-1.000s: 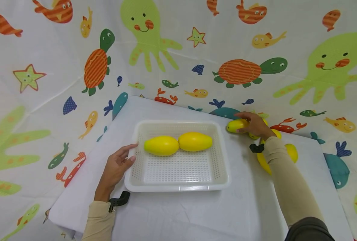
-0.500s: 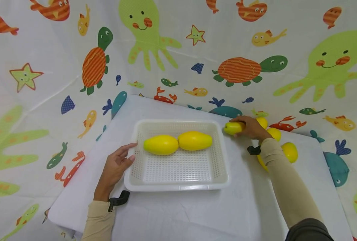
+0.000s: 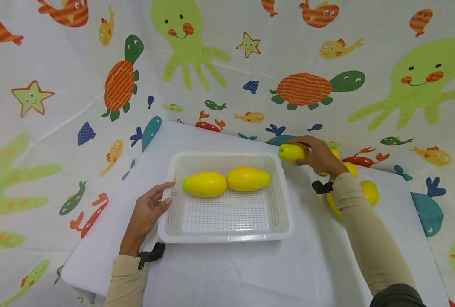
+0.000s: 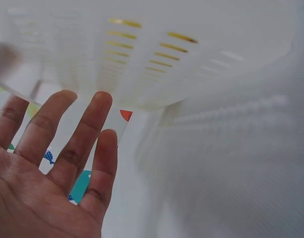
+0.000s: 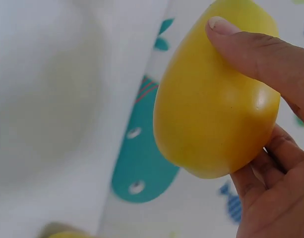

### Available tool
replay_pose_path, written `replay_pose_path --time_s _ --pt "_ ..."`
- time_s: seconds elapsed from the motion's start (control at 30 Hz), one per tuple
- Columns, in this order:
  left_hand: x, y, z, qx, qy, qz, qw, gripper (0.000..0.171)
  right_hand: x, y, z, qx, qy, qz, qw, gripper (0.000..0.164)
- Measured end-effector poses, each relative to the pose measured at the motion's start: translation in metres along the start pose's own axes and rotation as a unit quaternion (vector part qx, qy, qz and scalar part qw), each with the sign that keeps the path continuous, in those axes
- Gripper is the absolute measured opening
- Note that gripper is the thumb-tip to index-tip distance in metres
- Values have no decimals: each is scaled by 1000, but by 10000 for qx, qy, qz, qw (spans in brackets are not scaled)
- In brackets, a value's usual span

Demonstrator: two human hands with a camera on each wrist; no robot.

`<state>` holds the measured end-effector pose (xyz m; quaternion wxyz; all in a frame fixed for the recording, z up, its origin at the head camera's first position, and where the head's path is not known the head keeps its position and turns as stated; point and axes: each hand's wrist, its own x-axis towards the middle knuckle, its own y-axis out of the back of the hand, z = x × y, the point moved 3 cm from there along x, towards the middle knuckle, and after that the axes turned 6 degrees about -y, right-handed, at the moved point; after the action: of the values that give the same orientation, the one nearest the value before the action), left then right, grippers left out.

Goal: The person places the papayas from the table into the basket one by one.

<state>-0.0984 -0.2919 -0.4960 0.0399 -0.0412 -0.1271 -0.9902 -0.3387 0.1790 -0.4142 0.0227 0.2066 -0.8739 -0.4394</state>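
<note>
My right hand [image 3: 319, 155] grips a smooth yellow fruit [image 3: 293, 152] with a greenish end, kind unclear, just beyond the back right corner of a white perforated plastic basket [image 3: 227, 238]. In the right wrist view the thumb lies across one side of this fruit [image 5: 211, 109], with fingers curled behind it. Two larger, elongated yellow fruits, papaya-like, lie end to end inside the basket: the left one [image 3: 205, 184] has a green tip, and the right one [image 3: 248, 179] touches it. My left hand [image 3: 146, 215] rests at the basket's left side, fingers extended against the wall [image 4: 142, 84].
On the table's right side several more yellow fruits are partly hidden by the right arm, among them a rounded one [image 3: 370, 192] and a curved piece [image 3: 332, 207]. A white cloth covers the table [image 3: 227, 273]. A sea-animal print curtain [image 3: 219, 68] hangs behind it.
My right hand has drawn the yellow fruit leftward and raised it from the pile toward the basket's back right corner. The left hand and the basket have stayed in place.
</note>
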Motion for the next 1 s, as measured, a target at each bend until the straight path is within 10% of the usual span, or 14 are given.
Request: replay_pose_path --time_s 0.43,1.0 --pt "-1 -1 3 -38 38 -22 10000 46 -12 -6 -73 125 1050 61 9944 67" --pt "1 -1 -1 -123 84 -15 9999 44 -12 -73 -146 43 1910 -737 9788 64"
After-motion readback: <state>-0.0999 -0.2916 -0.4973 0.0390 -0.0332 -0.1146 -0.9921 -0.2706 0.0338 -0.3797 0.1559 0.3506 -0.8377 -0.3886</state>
